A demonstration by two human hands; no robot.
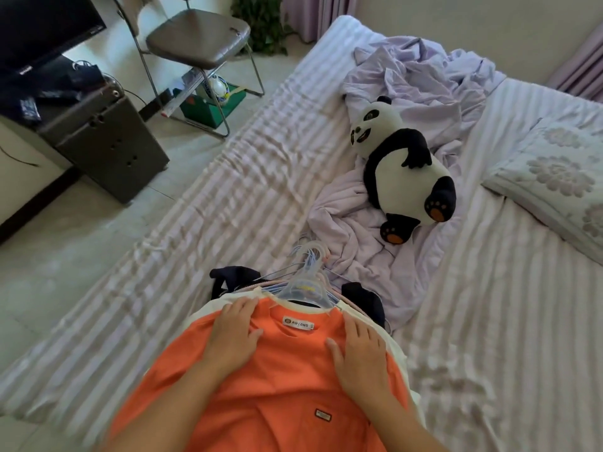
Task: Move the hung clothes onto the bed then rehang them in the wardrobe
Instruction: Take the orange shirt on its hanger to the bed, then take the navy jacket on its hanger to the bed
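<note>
A stack of clothes on hangers lies on the striped bed (pixel 248 190), with an orange T-shirt (pixel 280 386) on top. White and dark garments (pixel 365 298) peek out beneath it. Several pale plastic hangers (pixel 306 278) bunch together at the collar end, hooks pointing toward the panda. My left hand (pixel 233 331) rests flat on the shirt's left shoulder, fingers straight. My right hand (pixel 359 347) lies flat on the right shoulder, fingers spread. Neither hand grips anything.
A stuffed panda (pixel 404 164) lies on a crumpled lilac sheet (pixel 408 79) beyond the hangers. A floral pillow (pixel 554 177) sits at the right. Left of the bed stand a dark cabinet (pixel 107 141) with a TV (pixel 42 27) and a folding chair (pixel 199 40).
</note>
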